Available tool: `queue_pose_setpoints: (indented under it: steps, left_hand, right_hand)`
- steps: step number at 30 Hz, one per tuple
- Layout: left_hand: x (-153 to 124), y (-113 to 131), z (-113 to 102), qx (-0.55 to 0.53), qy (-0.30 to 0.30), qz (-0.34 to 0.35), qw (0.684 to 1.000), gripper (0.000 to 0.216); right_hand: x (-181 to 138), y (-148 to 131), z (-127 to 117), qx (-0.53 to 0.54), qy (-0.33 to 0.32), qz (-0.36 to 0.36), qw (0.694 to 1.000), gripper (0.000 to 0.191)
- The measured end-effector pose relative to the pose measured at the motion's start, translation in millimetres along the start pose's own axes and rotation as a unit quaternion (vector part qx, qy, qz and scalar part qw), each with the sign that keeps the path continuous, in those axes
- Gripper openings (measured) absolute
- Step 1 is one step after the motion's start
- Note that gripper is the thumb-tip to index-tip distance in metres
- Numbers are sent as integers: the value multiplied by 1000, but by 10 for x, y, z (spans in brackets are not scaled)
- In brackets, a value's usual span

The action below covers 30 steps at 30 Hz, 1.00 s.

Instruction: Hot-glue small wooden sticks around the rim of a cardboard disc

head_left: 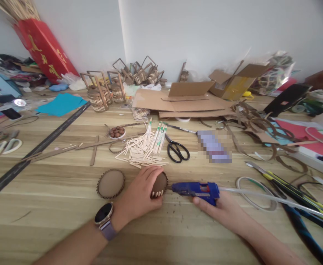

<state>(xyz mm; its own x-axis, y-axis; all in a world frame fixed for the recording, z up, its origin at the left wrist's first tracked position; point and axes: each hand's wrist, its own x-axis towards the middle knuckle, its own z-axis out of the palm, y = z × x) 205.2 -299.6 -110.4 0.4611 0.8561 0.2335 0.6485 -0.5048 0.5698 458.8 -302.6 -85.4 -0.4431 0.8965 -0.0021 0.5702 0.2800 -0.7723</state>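
Discs: two counted; loose disc (111, 183) lying flat on the counter (67, 206), just beside the left grip (142, 187); held disc (161, 180) under that grip, with a row of short pale pegs (157, 193) along its near edge.
Glue gun (196, 189): one, blue, with one clear rod (233, 190) going out from its back.
Sticks (139, 149): very many, in a loose pile beyond the held disc, too mixed for exact counting.
Scissors: two pairs; black scissors (178, 151) just right of the sticks, white scissors (3, 148) far at the left.
Bowl (116, 137): one, full of brown nuts (116, 131).
Watch (104, 214): one, on the left wrist.
Left grip: partly closed, grasping the held disc, with fingers over its far side and thumb at its near side.
Right grip (227, 209): closed around the handle of the glue gun, thumb along its side.
Nozzle (169, 187): directed to the right edge of the held disc; touching or only very near, cannot tell.
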Motion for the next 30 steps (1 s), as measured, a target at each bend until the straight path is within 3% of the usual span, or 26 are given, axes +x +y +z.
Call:
queue_pose_setpoints:
  steps: [6,30]
  left_hand:
    - [-1,4,0,4,-2,-2,1000,67]
    - [-2,7,3,9,-1,1,1000,67]
  right_hand:
    - [-35,24,4,-49,-43,-8,998,35]
    - [-97,100,100,-187,32,-130,973,32]
